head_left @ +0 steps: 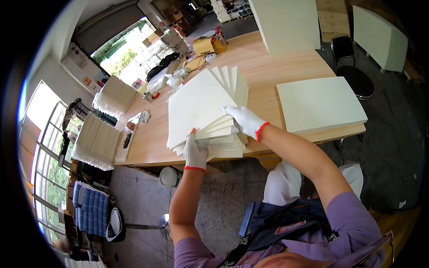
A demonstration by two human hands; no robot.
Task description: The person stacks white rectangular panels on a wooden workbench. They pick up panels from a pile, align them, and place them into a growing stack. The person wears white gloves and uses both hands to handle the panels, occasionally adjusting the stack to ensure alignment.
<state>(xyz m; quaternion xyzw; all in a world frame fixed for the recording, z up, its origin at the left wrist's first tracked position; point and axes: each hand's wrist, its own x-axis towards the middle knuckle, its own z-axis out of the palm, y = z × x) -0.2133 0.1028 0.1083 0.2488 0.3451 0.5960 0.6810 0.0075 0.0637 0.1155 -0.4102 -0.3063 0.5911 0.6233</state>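
Left hand (pixel 195 154) pinched sheets (pixel 196 102) at near edge; right hand (pixel 245 119) held right edge, fingers together; loose grip risked slippage.

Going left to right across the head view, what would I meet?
Blue quilted padding → white bucket → gloved left hand → gloved right hand → flat stack of pale sheets.

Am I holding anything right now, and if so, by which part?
White sheets: your left hand holds the near edge, thumb on top; your right hand touches the right edge, its grip unclear.
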